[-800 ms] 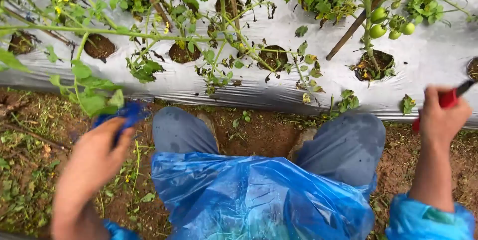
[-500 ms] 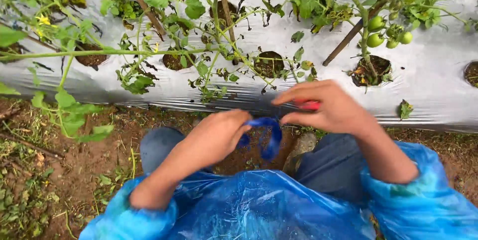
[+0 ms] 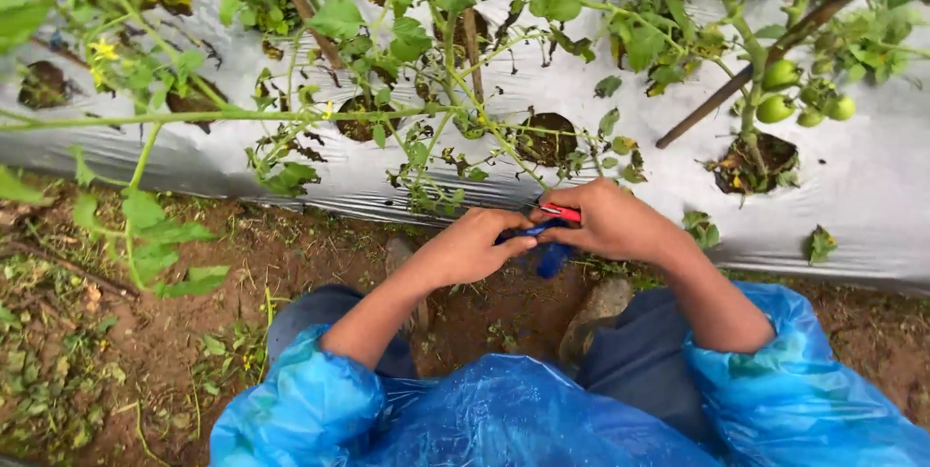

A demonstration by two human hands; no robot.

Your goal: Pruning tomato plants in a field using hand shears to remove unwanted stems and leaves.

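both hands shifted left; blue strip (image 3: 553,252) hangs downward between them.

This is an outdoor vegetable plot, a tomato bed on a farm or market garden. A raised row is covered with silver plastic mulch (image 3: 872,186) with round planting holes (image 3: 547,138) cut into it. Leafy tomato plants (image 3: 426,31) grow from the holes, tied to slanting wooden stakes (image 3: 736,89), and carry green tomatoes (image 3: 780,75) (none looks ripe). Beside the row runs a furrow of bare brown soil (image 3: 291,254) with scattered weeds (image 3: 58,380).
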